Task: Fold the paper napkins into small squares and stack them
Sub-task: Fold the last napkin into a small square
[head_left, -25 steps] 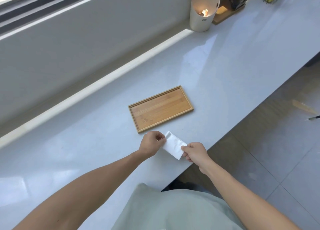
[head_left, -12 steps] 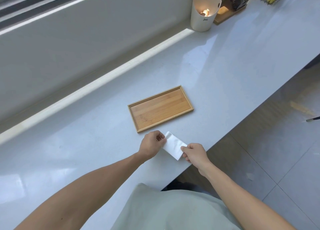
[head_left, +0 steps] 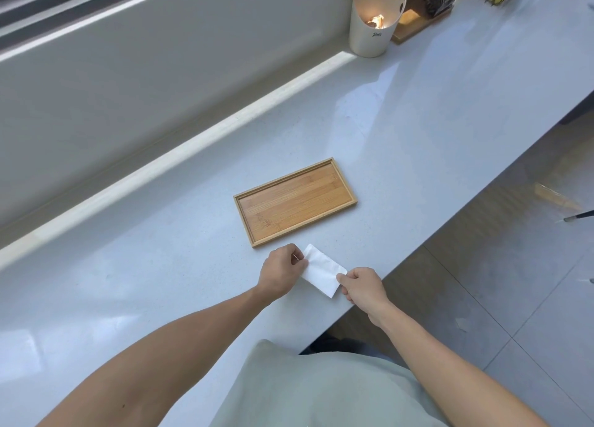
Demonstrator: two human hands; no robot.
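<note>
Bench (head_left: 418,130): long, pale, mostly bare. Wooden tray (head_left: 295,201) lies mid-bench, nothing in it, no stack begun. Napkin (head_left: 323,274) sits just in front of the tray near the bench edge, a white oblong, not yet square. My left hand (head_left: 279,275) pinches its left end, my right hand (head_left: 363,286) its right end; both closed on the paper. Against a second ago, almost nothing has moved: same grips, same spot. I judge one more fold is pending, end to end.
</note>
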